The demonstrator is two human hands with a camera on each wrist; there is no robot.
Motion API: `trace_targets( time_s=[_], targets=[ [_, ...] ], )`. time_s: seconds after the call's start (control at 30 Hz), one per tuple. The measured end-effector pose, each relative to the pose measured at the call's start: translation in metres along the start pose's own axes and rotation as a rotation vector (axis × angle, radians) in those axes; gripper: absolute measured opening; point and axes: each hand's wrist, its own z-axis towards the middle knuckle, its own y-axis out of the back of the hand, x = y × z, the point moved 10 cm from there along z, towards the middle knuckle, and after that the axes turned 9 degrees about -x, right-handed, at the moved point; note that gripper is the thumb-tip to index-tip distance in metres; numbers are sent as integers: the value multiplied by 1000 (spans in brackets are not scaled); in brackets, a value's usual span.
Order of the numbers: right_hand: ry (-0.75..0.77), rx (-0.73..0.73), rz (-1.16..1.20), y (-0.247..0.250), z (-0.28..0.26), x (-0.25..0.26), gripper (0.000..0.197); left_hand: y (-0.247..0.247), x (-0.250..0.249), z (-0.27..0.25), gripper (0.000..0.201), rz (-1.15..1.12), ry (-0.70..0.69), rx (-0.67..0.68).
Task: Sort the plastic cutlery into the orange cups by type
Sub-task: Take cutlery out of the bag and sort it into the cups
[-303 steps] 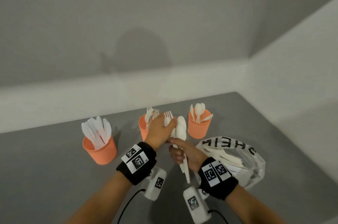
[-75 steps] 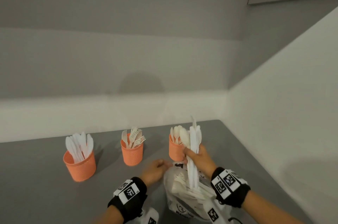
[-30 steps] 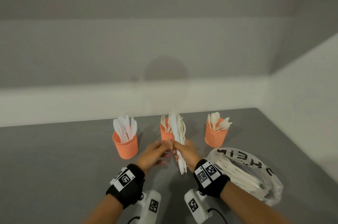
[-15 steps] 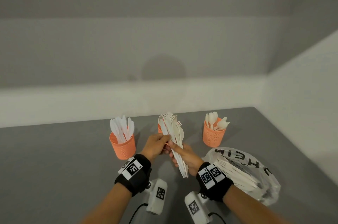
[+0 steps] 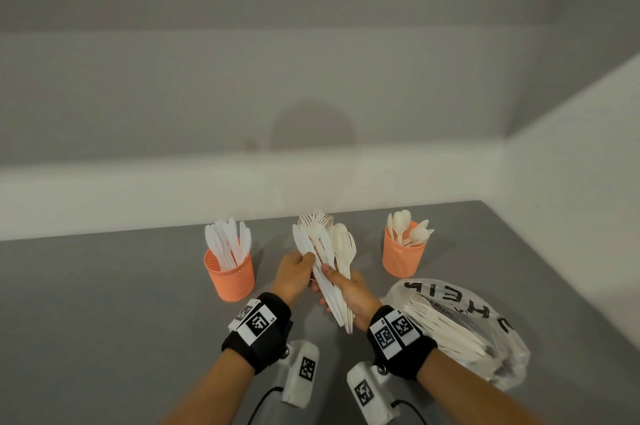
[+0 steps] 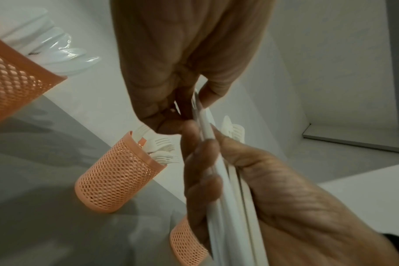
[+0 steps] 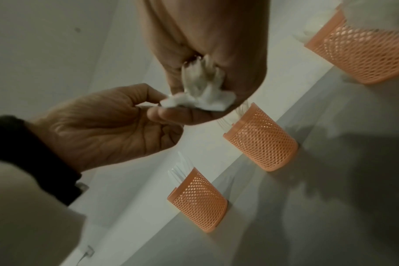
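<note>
bundle: mixed white plastic cutlery (image 5: 330, 261), knives, forks, spoons fanned out, held in the air over the worktop (image 5: 104, 320), in front of the middle cup
bundle axis: long axis runs near-to-far, handles toward the person, heads up and away, leaning a bit left
right hand (image 5: 349, 289): grip closed round the bundle's handles, thumb on top, whole bunch held
left hand (image 5: 294, 272): just left of the bundle, thumb and fingertips pinching the leftmost piece near its upper part; looks like a knife, not sure
key relation: picked piece lies on the left edge of the fan, so left hand is nearer; likely slides out along its own length, then goes left
knife cup (image 5: 230, 274): orange mesh, left, knives upright, nearest the left hand
fork cup (image 6: 118, 172): orange mesh, middle, forks in it, hidden behind the bundle in head view
spoon cup (image 5: 403, 253): orange mesh, right, spoons in it
bag (image 5: 467, 327): clear plastic, printed letters, on the worktop right of the right wrist, more cutlery inside
progress: judged mid-task, plenty left in the bag
</note>
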Motion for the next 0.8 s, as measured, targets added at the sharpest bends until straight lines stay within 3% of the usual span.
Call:
trace_targets(
  time_s=[0.23, 0.3, 0.4, 0.6, 0.7, 0.8],
  targets=[
    [132, -71, -17, -3, 1, 17, 18, 4, 0, 1, 34, 9, -19, -119],
    [161, -86, -17, -5, 2, 21, 7, 2, -3, 2, 33, 17, -58, -132],
    [175, -93, -4, -6, 5, 21, 11, 1, -6, 3, 27, 59, -101, -151],
    [58, -48, 157, -1, 12, 7, 24, 3, -1, 14, 26, 67, -55, -96],
    [13, -58, 145, 5, 20, -1, 30, 6, 3, 16, 23, -56, 15, -72],
    [-66, -52, 186, 8, 24, -8, 22, 18, 8, 17, 22, -272, 95, -145]
  ],
)
